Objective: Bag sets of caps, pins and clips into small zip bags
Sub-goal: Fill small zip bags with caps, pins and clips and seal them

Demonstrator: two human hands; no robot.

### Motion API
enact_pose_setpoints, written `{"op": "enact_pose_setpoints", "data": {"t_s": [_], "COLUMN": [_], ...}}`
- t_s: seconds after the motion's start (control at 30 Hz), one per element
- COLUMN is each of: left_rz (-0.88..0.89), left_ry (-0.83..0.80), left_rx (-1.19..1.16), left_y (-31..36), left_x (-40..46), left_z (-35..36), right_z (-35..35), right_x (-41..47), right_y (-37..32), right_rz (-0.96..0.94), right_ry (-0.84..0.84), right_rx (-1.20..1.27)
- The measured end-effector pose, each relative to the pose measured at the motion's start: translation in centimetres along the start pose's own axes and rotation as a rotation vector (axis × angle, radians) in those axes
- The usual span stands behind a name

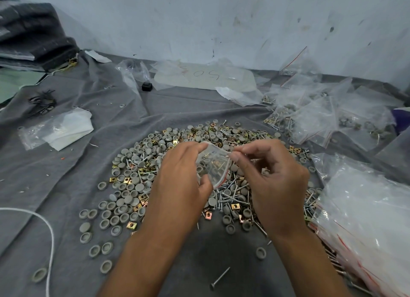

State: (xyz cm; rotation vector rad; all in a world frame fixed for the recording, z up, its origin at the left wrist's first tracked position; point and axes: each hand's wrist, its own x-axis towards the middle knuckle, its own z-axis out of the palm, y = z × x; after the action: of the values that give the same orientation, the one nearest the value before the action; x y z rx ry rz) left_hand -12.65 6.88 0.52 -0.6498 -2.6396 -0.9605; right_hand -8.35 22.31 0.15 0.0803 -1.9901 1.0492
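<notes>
A small clear zip bag (213, 165) with a red strip hangs between both hands above the pile; brass clips and grey parts show through it. My left hand (177, 181) grips the bag's left side and bottom. My right hand (273, 174) pinches the bag's upper right edge between thumb and forefinger. Under the hands lies a wide heap of grey round caps (124, 199), brass square clips (131, 225) and silver pins (230, 197) on a grey cloth (66, 185). A single pin (219, 278) lies near the front.
Filled zip bags (321, 119) are piled at the back right. A stack of empty clear bags (368, 219) lies at the right. A folded plastic sheet (64, 130) sits at the left, a white cord (50, 230) runs along the front left, and a wall stands behind.
</notes>
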Motion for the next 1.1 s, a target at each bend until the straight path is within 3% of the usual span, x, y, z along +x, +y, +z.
{"op": "enact_pose_setpoints", "data": {"t_s": [0.13,0.27,0.47,0.53,0.63,0.73,1.1], "left_rz": [-0.001,0.000,-0.002,-0.001,-0.002,-0.003,0.000], "left_ry": [0.000,0.004,-0.002,-0.007,-0.009,-0.010,-0.013], "left_rx": [0.000,0.003,0.011,0.013,0.015,0.013,0.015], "left_y": [0.1,-0.1,-0.3,-0.3,-0.2,-0.2,-0.1], "left_x": [-0.1,-0.1,-0.1,-0.1,-0.1,-0.1,-0.1], "left_z": [0.1,0.2,0.1,0.0,0.0,0.0,-0.1], "right_z": [0.5,0.7,-0.8,-1.1,-1.5,-1.4,-0.4], "right_x": [-0.2,-0.3,0.3,0.0,-0.7,-1.0,-1.5], "right_y": [-0.1,0.4,1.5,2.3,3.5,3.8,2.7], "right_rz": [-0.089,-0.119,0.113,0.245,0.440,0.378,0.333], "right_ry": [0.007,-0.106,-0.077,-0.225,-0.637,-0.860,-0.841], "right_rx": [-0.052,-0.119,-0.136,-0.197,-0.342,-0.538,-0.629]}}
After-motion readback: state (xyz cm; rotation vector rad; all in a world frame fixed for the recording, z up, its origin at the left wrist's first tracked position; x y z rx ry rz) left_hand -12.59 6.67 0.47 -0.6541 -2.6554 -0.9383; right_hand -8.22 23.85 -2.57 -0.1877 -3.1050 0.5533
